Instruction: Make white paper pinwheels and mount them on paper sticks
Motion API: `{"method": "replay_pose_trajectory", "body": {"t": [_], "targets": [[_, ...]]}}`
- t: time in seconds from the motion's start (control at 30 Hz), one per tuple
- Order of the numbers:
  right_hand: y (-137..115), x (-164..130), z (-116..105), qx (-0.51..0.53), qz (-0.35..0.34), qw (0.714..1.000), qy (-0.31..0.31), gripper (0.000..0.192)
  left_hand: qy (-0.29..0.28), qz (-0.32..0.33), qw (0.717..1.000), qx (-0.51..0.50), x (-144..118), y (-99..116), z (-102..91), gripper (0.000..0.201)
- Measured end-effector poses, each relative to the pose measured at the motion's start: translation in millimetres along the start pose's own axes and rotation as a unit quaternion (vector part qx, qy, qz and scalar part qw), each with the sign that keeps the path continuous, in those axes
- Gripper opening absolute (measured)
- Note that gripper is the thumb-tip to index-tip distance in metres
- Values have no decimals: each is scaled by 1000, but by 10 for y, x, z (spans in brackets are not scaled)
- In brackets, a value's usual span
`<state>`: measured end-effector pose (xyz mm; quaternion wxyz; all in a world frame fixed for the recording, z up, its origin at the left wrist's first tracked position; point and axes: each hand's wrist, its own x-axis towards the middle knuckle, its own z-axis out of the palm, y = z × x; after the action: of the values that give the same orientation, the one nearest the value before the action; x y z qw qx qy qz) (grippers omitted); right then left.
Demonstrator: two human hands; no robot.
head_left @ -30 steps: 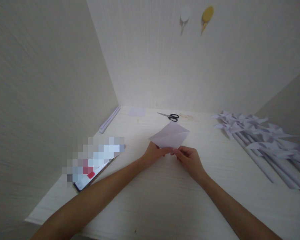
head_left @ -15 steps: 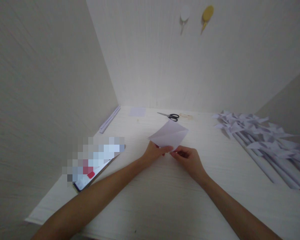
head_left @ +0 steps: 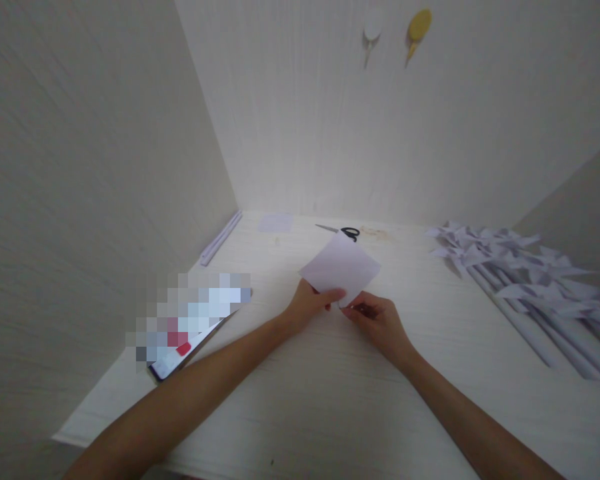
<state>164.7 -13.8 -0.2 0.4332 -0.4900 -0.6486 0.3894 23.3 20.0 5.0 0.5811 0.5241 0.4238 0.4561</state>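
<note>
A square sheet of white paper is held up over the middle of the table, one corner pointing away from me. My left hand pinches its lower left side, thumb on top and fingers underneath. At the corner nearest me, my right hand has thumb and forefinger closed on the paper's tip. The fingers partly hide that corner. Just beyond the sheet lie scissors with black handles, partly covered by its far corner.
Several white paper pinwheels with rolled paper sticks lie at the right. A phone with a lit, blurred screen is at the left. Rolled paper and a small paper piece lie near the back wall, where two hooks are fixed.
The paper has tilted up and its face looks flatter, the crease across it no longer showing. Both hands keep their grip in almost the same place.
</note>
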Motion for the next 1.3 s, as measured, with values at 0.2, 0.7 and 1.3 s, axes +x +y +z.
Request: {"method": "replay_pose_trajectory", "body": {"t": [0.2,0.7,1.3], "targets": [[-30,-10,-2,-5,12,1000,4,8,4,1,1000,6,0,-2,-7,23],[11,-5,-6,-27,33,999,12,17,-21,-1,999,33,-23,19,-3,25],[63,0,32,-76,70,994,31,24,-80,18,996,42,-15,24,-13,26]]}}
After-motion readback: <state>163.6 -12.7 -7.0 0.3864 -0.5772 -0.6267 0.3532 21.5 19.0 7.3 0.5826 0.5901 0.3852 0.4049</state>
